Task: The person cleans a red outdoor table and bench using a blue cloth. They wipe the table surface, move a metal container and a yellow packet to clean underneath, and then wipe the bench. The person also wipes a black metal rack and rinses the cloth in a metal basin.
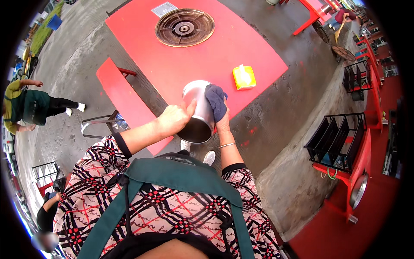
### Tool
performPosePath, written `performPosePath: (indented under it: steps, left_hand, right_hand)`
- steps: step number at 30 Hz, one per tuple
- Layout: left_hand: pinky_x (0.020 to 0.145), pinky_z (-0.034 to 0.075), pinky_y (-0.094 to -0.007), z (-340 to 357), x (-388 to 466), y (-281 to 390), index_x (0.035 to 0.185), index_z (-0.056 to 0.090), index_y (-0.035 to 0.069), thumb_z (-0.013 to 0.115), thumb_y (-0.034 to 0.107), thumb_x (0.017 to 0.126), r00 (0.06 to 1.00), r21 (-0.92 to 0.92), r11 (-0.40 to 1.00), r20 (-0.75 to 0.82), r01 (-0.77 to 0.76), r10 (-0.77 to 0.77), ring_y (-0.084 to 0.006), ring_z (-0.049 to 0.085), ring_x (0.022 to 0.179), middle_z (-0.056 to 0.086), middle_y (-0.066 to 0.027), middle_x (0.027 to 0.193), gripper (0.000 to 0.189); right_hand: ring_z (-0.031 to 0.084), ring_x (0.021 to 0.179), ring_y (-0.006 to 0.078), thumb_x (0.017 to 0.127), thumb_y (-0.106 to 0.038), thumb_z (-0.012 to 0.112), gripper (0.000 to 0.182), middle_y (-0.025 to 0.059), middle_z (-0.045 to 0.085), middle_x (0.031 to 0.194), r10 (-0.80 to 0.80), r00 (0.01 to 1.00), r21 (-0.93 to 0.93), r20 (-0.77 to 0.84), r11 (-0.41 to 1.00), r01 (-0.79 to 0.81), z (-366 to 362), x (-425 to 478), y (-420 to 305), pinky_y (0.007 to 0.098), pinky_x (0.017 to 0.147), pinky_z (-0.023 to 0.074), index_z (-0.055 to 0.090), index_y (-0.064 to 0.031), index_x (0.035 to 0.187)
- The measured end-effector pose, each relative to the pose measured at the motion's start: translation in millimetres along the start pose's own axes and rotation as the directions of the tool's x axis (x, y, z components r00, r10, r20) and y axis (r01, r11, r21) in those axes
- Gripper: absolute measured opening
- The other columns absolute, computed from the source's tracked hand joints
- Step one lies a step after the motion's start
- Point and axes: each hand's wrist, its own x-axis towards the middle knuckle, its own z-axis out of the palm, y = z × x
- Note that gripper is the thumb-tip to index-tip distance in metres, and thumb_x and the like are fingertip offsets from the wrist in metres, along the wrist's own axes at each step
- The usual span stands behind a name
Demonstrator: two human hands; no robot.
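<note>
A silvery metal cylinder [201, 103] is tilted in front of me at the near edge of the red table, its dark open end facing me. My left hand [176, 118] grips its left side, one digit lying along the outer wall. On the other side, my right hand [223, 117] holds a dark grey-blue cloth [216, 100] against the metal; the cloth hides most of those fingers. A yellow tissue pack [244, 77] lies on the red table [200, 63], just beyond my right hand.
A round gas burner [185, 28] is set in the tabletop's far part. Left of the table stands a red bench [126, 97]. Black metal racks [338, 139] stand on red tables along the right. One person in a green apron [35, 105] is at left; another person [344, 16] is at far right.
</note>
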Motion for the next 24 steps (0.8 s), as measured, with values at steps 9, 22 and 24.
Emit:
performPosePath:
  steps: [9,22,24]
  left_hand:
    - [0.052,0.056,-0.0404,0.1,-27.7,28.6,0.12,0.055,-0.012,0.064,0.007,0.073,0.971,0.277,0.943,0.2,-0.185,0.132,-0.0308,0.067,0.068,0.06,-0.0254,0.085,0.052]
    - [0.081,0.057,-0.0427,71.0,-77.9,27.4,0.133,0.055,-0.001,0.052,-0.003,0.092,0.636,-0.825,0.432,-0.119,0.364,-0.762,-0.0335,0.071,0.095,0.067,-0.0247,0.113,0.042]
    - [0.081,0.059,-0.0412,76.3,-67.6,40.5,0.123,0.058,-0.006,0.048,0.0,0.099,0.529,-0.994,-0.013,0.07,0.11,-0.846,-0.0277,0.072,0.093,0.07,-0.0183,0.108,0.027]
  right_hand:
    - [0.037,0.145,0.0297,0.1,-0.03,0.053,0.04,0.0121,0.059,0.138,-0.21,0.906,-0.52,0.368,0.761,0.388,27.0,2.7,-52.6,0.0551,0.121,0.0138,0.062,-0.0041,0.129]
    - [0.052,0.128,0.0228,0.1,-0.06,0.046,0.066,0.0073,0.055,0.141,0.505,0.845,0.788,0.175,0.443,-0.428,51.1,-29.4,0.8,0.0411,0.108,0.0432,0.051,-0.0083,0.141]
    - [0.055,0.123,0.0229,0.098,-0.064,0.046,0.068,0.0063,0.059,0.135,0.479,0.859,0.872,0.183,0.325,-0.367,55.1,-30.4,6.3,0.0408,0.105,0.0465,0.053,-0.0081,0.136]
